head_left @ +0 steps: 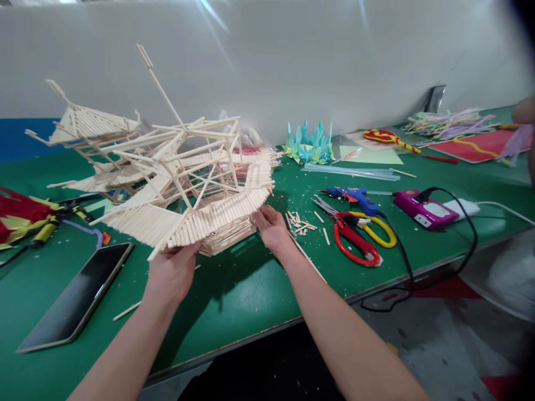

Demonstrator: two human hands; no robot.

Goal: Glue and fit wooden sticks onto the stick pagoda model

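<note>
1. Phone (pixel 79 295), dark screen up, near left on the green surface (pixel 246 303). Loose stick (pixel 127 311) just beside it.
2. Left hand (pixel 173 273): grip closed on the near roof edge of the stick model from below, fingertips hidden.
3. Right hand (pixel 270 225): grip closed, pinching the model's lower right side.
4. Stick model (pixel 221 223): between both hands, tilted, over the middle of the surface, shadow under it. Open frame up top, slatted roof around; no contents readable inside.
5. Plastic bag (pixel 514 273), lower right, off the surface edge; whitish, contents can't be told.
6. Short stick offcuts (pixel 298 225) scattered right of the right hand.
7. Cutting tool (pixel 355 236), red and yellow handle loops; blue glue gun (pixel 351 195) touching or just behind, can't tell.
8. Purple power box (pixel 426 209), black plug in it; white block (pixel 466 208) beside.
9. Second stick structure (pixel 92 131), behind left, partly hidden; joined or separate, can't tell.
10. Clear plastic wrap (pixel 252 136) behind model; red bits nearby, in or behind it unclear.
11. Turquoise spiky paper piece (pixel 310 153), far middle; translucent rods (pixel 351 171) in front.
12. Far right: strip bundle (pixel 449 122), red sheet (pixel 472 147), another person's hand (pixel 524 111) at frame edge.
</note>
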